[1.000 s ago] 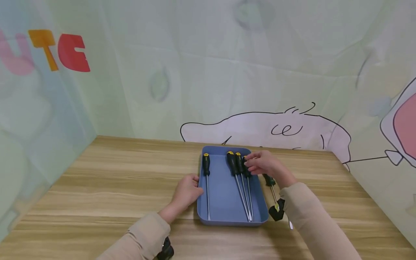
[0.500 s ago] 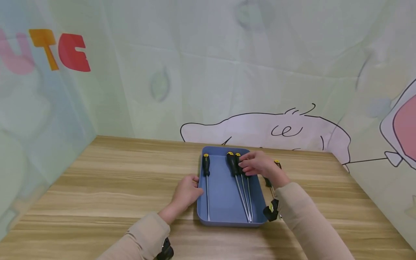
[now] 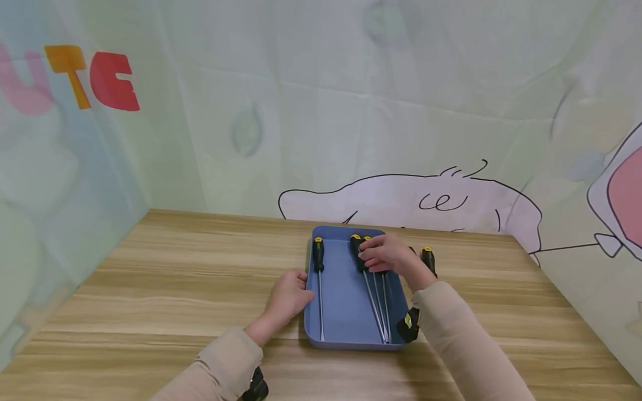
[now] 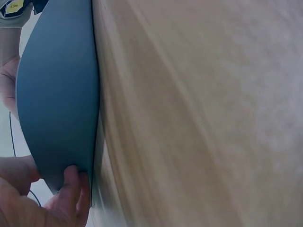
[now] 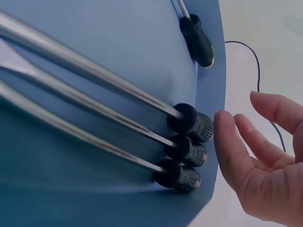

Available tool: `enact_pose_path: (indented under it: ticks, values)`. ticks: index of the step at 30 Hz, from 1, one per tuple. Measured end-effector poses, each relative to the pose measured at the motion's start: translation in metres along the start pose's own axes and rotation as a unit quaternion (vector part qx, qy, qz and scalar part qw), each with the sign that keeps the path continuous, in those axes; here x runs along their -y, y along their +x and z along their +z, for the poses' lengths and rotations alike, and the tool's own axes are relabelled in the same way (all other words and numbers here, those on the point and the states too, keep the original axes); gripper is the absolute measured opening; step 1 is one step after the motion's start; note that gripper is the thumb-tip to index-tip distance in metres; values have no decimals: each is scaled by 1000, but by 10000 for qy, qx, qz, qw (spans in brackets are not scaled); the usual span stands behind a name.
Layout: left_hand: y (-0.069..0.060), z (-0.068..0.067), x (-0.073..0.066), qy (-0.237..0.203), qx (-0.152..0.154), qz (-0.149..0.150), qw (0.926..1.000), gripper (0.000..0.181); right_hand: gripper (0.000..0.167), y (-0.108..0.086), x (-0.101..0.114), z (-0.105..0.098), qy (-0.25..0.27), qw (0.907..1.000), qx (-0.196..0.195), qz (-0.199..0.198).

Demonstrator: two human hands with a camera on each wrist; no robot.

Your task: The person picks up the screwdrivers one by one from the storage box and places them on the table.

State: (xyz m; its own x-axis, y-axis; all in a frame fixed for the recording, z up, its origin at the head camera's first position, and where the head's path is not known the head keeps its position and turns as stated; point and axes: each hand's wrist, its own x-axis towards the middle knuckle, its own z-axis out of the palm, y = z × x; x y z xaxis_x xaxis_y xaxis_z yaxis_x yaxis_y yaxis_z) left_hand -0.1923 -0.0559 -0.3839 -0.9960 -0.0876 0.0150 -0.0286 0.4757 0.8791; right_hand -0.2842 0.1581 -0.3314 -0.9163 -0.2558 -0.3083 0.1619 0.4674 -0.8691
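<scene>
A blue tray [image 3: 341, 312] stands on the table. Along its left side lies one black-handled screwdriver [image 3: 318, 256]; three more lie close together at the right, the leftmost handle [image 3: 356, 248] showing best in the head view. My left hand [image 3: 285, 301] grips the tray's left edge, its fingertips on the outer wall [image 4: 59, 94] in the left wrist view. My right hand [image 3: 391, 257] is over the grouped handles, partly hiding them. In the right wrist view the fingers of that hand [image 5: 270, 175] are bent loosely beside the handles [image 5: 189, 122] and hold nothing.
Right of the tray, another black-handled screwdriver [image 3: 428, 260] lies on the wooden table [image 3: 200, 278], partly behind my right arm. A printed cloth wall [image 3: 326, 139] stands at the table's back edge.
My right hand has moved left across the grouped handles, from the rightmost toward the leftmost. More of the screwdriver outside the tray shows. My left hand has stayed in place.
</scene>
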Motion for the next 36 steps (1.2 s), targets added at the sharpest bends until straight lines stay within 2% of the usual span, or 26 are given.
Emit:
enact_pose_path:
  ticks: [10,17,27,36]
  values:
    - [1,0,1,73,-24,109,9999,29,40,5,0,13,170,9998,-27,64]
    - [0,-1,-1,36,64,26,10000,30,38,8,2,24,271,9996,28,79]
    - [-1,-2,-1,19,48,77,10000,30,38,12,4,35,530,9982,99,250]
    - [-1,-2,-1,-140,15,237,9996,28,40,16,8,44,654,9972,167,320]
